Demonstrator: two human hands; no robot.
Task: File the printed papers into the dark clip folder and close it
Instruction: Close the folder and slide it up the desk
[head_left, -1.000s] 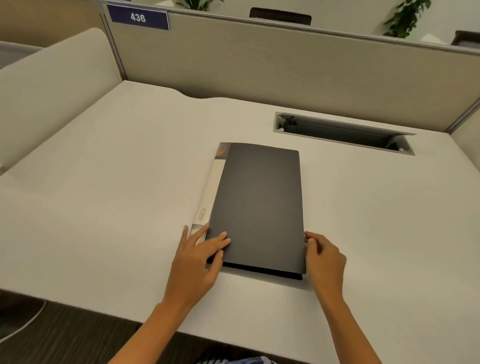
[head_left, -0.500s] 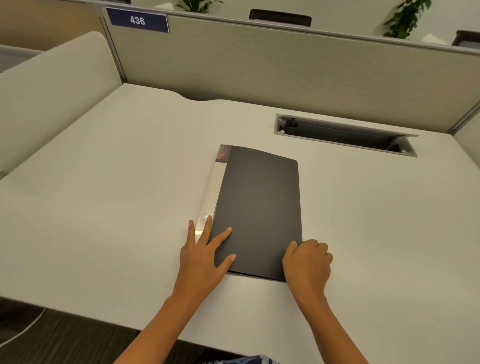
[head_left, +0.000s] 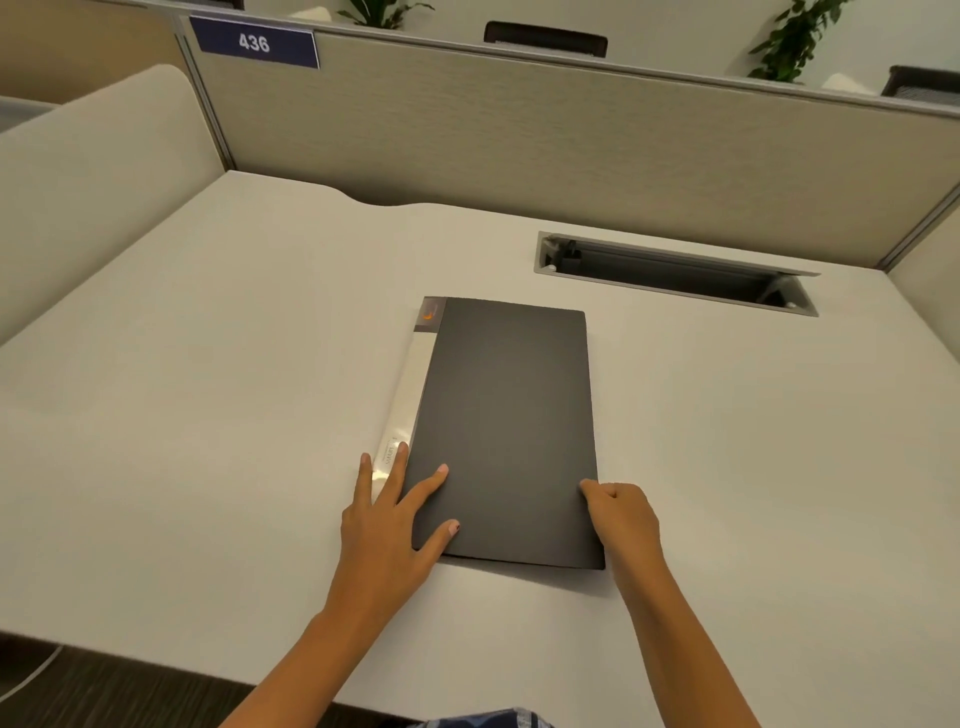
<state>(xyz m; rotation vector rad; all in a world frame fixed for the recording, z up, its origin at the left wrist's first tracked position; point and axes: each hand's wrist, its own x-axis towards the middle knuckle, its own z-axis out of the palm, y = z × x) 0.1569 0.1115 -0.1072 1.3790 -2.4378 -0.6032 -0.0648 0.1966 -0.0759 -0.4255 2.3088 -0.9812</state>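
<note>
1. My left hand (head_left: 387, 525) lies flat at the lower centre of the frame, fingers (head_left: 422, 486) spread open across the pale spine strip (head_left: 402, 415) and the near left corner of the dark clip folder (head_left: 511, 421). It pins the folder down and grips nothing; it has barely moved over the last second.
2. The folder lies closed and flat on the tabletop (head_left: 208, 389) in the middle of the frame. Its position has hardly changed, though half a second ago the far right corner of the cover looked slightly raised and now it lies level.
3. My right hand (head_left: 621, 514) has shifted: half a second ago it rested on the cover's near right corner, and now it sits curled at the right edge, fingertips touching it. I judge I am feeling for the cover's edge to open it, so filing has not begun.
4. Hidden: no printed papers are visible anywhere. I cannot tell whether my right fingers have caught the cover, nor what the folder holds. The spine print is too small to read.
</note>
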